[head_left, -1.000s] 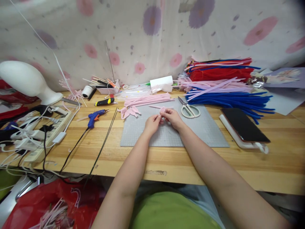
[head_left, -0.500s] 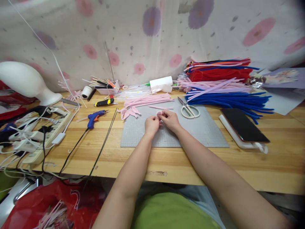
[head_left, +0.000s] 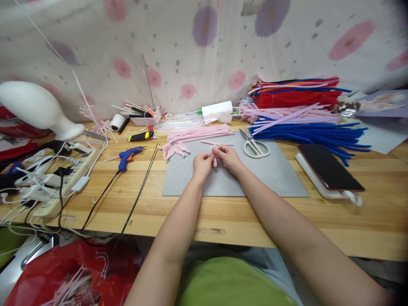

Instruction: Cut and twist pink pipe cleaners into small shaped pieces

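Observation:
My left hand (head_left: 202,167) and my right hand (head_left: 228,158) meet above the grey cutting mat (head_left: 270,180). Both pinch a small bent piece of pink pipe cleaner (head_left: 215,162), mostly covered by the fingers. Just beyond them a single pink pipe cleaner (head_left: 219,143) lies on the mat. To the left, several pink petal-like pieces (head_left: 174,150) rest at the mat's corner. White-handled scissors (head_left: 256,149), blades pointing away, lie to the right. Behind the hands is a bundle of pink pipe cleaners (head_left: 199,133).
Blue pipe cleaners (head_left: 312,132) and red ones (head_left: 298,98) are piled at the back right, near a phone (head_left: 330,167). On the left are a blue glue gun (head_left: 126,158), a utility knife (head_left: 140,136), thin dark rods (head_left: 140,189), a power strip (head_left: 68,182) and a white foam head (head_left: 35,106).
The fingers have shifted slightly around the pink piece, and more of it shows below the right fingertips. The whole view has moved a little; other things stay in place.

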Available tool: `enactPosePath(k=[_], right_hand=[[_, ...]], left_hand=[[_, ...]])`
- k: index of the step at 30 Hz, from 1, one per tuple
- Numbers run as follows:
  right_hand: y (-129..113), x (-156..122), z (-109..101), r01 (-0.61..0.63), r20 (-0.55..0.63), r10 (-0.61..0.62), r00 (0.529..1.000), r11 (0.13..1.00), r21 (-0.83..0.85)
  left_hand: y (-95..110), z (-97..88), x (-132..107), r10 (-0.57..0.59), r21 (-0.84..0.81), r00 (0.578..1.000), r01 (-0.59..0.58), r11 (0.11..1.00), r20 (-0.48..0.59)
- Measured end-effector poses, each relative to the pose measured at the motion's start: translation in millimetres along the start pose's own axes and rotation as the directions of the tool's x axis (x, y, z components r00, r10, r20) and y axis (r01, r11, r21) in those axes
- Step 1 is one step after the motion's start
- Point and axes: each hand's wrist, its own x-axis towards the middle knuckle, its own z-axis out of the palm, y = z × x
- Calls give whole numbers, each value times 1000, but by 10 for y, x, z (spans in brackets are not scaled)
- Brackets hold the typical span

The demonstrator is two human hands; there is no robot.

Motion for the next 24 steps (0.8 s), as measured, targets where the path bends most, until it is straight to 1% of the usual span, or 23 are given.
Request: enactPosePath(k=[2, 4, 6, 9, 10, 12, 15, 16, 18, 20, 24], right_hand=[[3, -2, 29, -62, -18, 62, 998, 997, 38], [20, -16, 67, -93, -46, 96, 994, 994, 63], [43, -41, 109, -89, -28, 91, 995, 994, 70], [67, -78, 155, -87, 60, 82, 995, 992, 92], [69, -85, 158, -87, 72, 81, 994, 992, 87], [67, -89, 142, -60, 46, 59, 997, 998, 20], [53, -84, 88, -15, -2, 15, 1000, 992, -125], [48, -82, 70, -4, -6, 3, 1000, 988, -154], [42, -82, 43, 11, -6, -12, 1000, 984, -175], [41, -84, 29, 20, 7, -19, 1000, 982, -186], [44, -92, 28, 22, 14, -20, 1000, 984, -176]], left_hand=[[22, 7, 4, -20, -76, 995, 13, 997, -93], [57, 3, 3, -27, -125, 992, 11, 992, -127], [81, -4, 4, -13, -137, 992, -4, 991, -124], [75, -10, 12, 8, -129, 994, -22, 991, -108], [67, -13, 19, 15, -122, 995, -27, 992, -101], [53, -32, 37, 57, -98, 994, -67, 993, -96], [49, -95, 67, 167, -31, 976, -173, 985, -138], [53, -120, 73, 187, -7, 972, -190, 982, -141], [64, -160, 74, 184, 23, 976, -183, 983, -114], [76, -178, 62, 157, 38, 984, -155, 987, -85], [81, -164, 34, 98, 88, 994, -94, 992, -52]])
